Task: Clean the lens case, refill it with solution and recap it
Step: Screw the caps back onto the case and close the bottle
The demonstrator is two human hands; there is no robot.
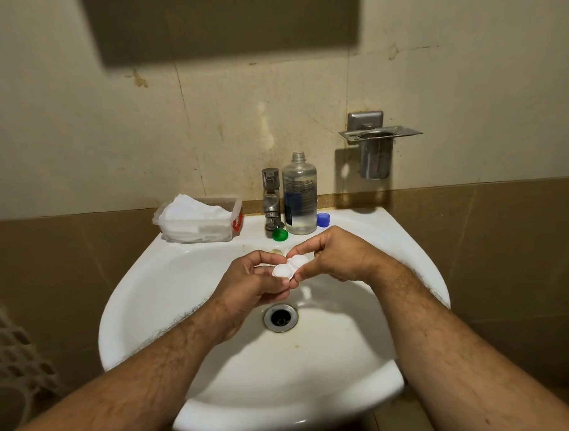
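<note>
lens case [290,266]: white, 2 wells uncapped | held over sink | solution bottle [300,195]: upright, uncapped

We see a white sink [144,304] with a metal drain [281,317] in its basin. On its back ledge a clear plastic box [198,220] of white tissues [192,210] stands left of a metal tap [271,199]. A steel cup holder [376,144] is fixed to the beige tiled wall [80,125]. A white lattice basket [17,350] sits at the far left.
</note>
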